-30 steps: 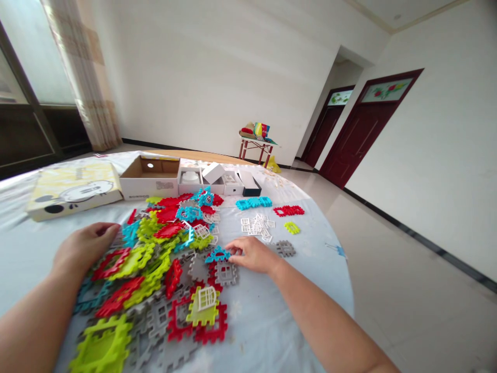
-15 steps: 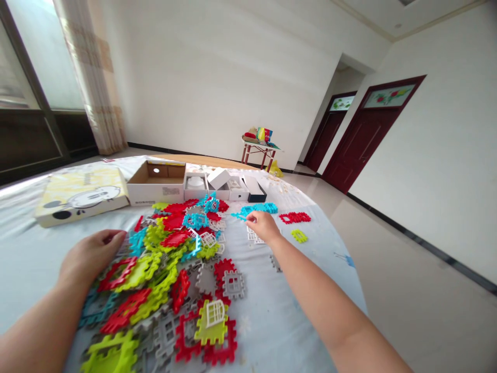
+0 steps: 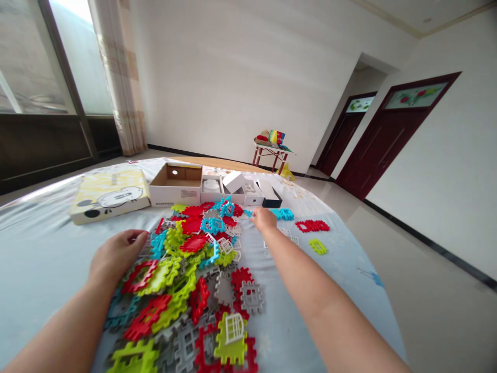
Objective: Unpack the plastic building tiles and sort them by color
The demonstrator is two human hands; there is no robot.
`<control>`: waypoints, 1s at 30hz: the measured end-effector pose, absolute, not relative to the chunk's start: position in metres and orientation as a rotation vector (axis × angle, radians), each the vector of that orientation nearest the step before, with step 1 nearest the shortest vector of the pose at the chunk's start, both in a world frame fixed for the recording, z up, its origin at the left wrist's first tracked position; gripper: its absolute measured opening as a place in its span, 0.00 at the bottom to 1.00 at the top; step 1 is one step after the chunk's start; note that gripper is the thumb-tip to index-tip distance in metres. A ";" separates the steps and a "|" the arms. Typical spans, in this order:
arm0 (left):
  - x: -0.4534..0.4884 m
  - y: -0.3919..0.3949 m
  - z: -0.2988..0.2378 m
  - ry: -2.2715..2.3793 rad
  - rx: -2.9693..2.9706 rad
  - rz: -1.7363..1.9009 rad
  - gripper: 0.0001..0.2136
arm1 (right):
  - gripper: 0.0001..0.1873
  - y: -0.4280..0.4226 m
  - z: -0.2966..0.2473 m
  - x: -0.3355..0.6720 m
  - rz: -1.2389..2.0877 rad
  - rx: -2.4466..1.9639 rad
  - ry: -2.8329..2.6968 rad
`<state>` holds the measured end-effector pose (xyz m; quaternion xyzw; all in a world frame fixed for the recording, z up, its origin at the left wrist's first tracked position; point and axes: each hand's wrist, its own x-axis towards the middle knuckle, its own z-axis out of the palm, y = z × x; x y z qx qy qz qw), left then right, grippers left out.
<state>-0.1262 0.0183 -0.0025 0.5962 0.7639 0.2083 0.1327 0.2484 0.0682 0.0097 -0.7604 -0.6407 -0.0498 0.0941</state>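
Note:
A large heap of plastic interlocking building panels (image 3: pixel 196 243) in red, lime green, blue and grey lies in the middle of the table. My right hand (image 3: pixel 265 220) is closed, pinching a small blue panel (image 3: pixel 247 213) just right of the heap's far end. Resting at the heap's left edge is my left hand (image 3: pixel 118 253), its fingers curled and the tips together against the pieces. What they grip, if anything, is hidden. Right of my right hand lies a row of blue panels (image 3: pixel 284 214), partly covered by that hand, with white window-like pieces (image 3: pixel 289 235) behind my forearm.
A row of red panels (image 3: pixel 312 226) and a lime green panel (image 3: pixel 318 246) lie at the right. Along the back stand a yellow cartoon box lid (image 3: pixel 111 194), an open brown-lined box (image 3: pixel 176 194) and several small white boxes (image 3: pixel 253 193). The cloth-covered table (image 3: pixel 341 295) has a rounded edge.
The view has swung left, so the scene sits further right. My right hand has moved left from the blue row toward the heap, still pinching the blue panel. My left hand stays by the heap.

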 end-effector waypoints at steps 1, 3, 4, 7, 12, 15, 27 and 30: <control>-0.125 0.018 -0.001 2.219 1.726 0.605 0.23 | 0.10 0.067 0.009 0.249 -0.155 -2.248 -1.912; -0.124 0.016 0.001 2.218 1.724 0.601 0.23 | 0.09 0.065 0.007 0.251 -0.184 -2.195 -1.932; -0.124 0.016 0.002 2.216 1.726 0.597 0.23 | 0.09 0.063 0.006 0.252 -0.200 -2.158 -1.941; -0.124 0.016 0.002 2.218 1.733 0.599 0.23 | 0.09 0.059 0.006 0.253 -0.235 -2.056 -1.982; -0.125 0.017 0.000 2.230 1.747 0.614 0.24 | 0.11 0.056 0.006 0.249 -0.078 -1.907 -2.133; -0.124 0.016 0.002 2.234 1.735 0.593 0.24 | 0.13 0.056 0.007 0.246 -0.004 -1.852 -2.138; -0.123 0.016 0.003 2.219 1.700 0.599 0.23 | 0.19 0.063 0.015 0.191 0.108 -1.687 -2.172; -0.123 0.015 0.003 2.224 1.710 0.582 0.24 | 0.21 0.065 0.014 0.180 0.165 -1.732 -2.198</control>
